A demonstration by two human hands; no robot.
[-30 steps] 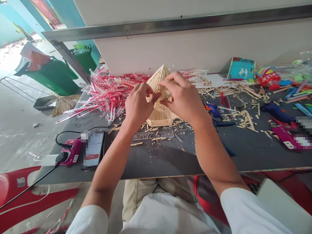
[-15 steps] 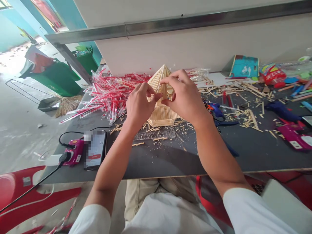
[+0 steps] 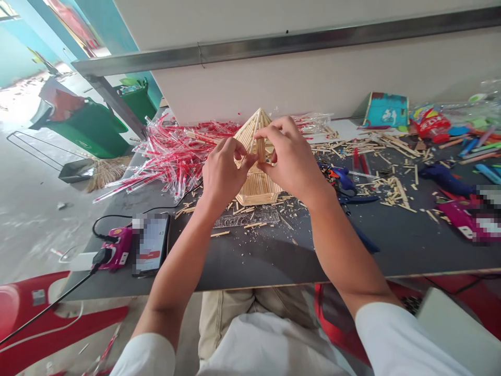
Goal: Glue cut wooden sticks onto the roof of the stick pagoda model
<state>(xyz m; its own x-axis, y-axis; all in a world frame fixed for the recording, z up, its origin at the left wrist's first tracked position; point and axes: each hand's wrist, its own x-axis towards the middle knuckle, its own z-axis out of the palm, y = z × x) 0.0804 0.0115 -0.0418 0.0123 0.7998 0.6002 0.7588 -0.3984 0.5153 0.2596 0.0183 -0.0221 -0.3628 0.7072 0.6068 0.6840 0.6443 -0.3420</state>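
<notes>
A small house model (image 3: 258, 188) built of thin wooden sticks, with a pointed roof, stands on the dark table in front of me. Both my hands are raised at its near side, just below the roof. My right hand (image 3: 291, 156) pinches a short panel of wooden sticks (image 3: 261, 145) between thumb and fingers. At the panel's left edge, my left hand (image 3: 227, 169) is closed, with thumb and fingertips together; whatever lies between them is too small to make out. The hands cover part of the model's middle.
A heap of red-and-clear plastic wrappers (image 3: 176, 151) lies behind left. A clear ruler (image 3: 246, 218) and stick scraps are in front. Blue-handled pliers (image 3: 346, 180) lie right, a phone (image 3: 152, 245) and pink power socket (image 3: 119, 248) left. A green bin (image 3: 86, 128) stands on the floor.
The view has shifted slightly. My hands keep nearly the same grip at the model, and the stick panel stays in my right hand.
</notes>
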